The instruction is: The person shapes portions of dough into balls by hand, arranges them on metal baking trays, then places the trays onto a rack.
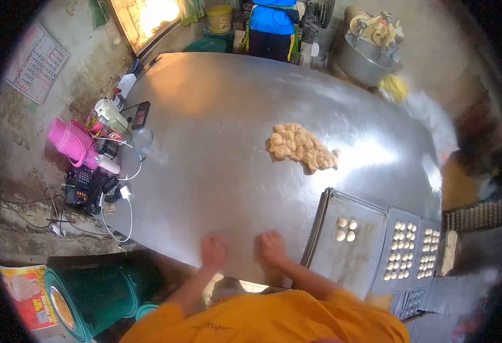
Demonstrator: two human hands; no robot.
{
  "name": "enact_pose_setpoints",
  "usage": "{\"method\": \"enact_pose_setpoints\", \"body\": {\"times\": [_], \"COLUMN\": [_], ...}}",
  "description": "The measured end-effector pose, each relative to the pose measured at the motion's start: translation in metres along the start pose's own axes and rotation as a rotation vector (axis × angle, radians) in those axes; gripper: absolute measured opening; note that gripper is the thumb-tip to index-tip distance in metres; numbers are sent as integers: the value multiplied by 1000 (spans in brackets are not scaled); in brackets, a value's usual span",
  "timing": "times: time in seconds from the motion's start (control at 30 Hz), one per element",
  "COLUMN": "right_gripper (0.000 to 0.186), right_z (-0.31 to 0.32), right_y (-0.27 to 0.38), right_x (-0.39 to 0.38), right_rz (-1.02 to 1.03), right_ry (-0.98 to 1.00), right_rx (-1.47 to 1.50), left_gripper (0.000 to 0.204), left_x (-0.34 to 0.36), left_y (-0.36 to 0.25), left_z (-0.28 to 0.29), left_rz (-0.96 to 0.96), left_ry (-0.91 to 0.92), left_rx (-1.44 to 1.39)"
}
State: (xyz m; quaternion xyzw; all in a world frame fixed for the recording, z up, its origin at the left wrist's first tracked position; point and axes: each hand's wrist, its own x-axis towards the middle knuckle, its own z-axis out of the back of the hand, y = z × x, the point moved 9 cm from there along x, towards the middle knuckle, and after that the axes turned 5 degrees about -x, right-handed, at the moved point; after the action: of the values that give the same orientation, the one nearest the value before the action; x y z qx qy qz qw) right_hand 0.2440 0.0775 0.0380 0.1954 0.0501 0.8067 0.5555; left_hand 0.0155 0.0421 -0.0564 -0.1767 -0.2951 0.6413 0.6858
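My left hand [213, 251] rests on the steel table [205, 188] near its front edge. It is blurred, and its fingers look curled down against the metal. A short way to the right, my right hand [271, 247] is also closed, with its knuckles up. Whatever lies under either palm is hidden. Farther off, right of the middle, sits a heap of cut dough pieces [302, 147]. Beside my right forearm lies a baking tray [331, 251] with several round dough balls [346, 229] grouped near its middle.
Two more trays [387, 243] [414, 274] of dough balls stand at the right. Along the left edge are a phone [140, 115], a pink jug [68, 140] and a white cable [130, 220]. A mixer bowl [365, 60] is at the back right, green bins [94, 300] at the lower left.
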Motion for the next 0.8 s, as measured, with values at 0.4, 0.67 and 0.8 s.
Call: {"method": "enact_pose_setpoints", "body": {"times": [0.4,0.67,0.8], "right_gripper": [17,8,8], "right_z": [-10,-16,26], "right_y": [-12,-1,-16], "right_x": [-50,26,-7], "right_rz": [-35,21,-97], "right_ry": [116,69,-58], "right_rx": [-16,102,158], "left_gripper": [22,61,56], "left_x": [15,118,109], "left_y": [-27,-80,-86], "left_z": [38,44,58], "left_rz": [-132,-217,-174], "left_ry": [73,130,256], "left_rx": [293,177,63]}}
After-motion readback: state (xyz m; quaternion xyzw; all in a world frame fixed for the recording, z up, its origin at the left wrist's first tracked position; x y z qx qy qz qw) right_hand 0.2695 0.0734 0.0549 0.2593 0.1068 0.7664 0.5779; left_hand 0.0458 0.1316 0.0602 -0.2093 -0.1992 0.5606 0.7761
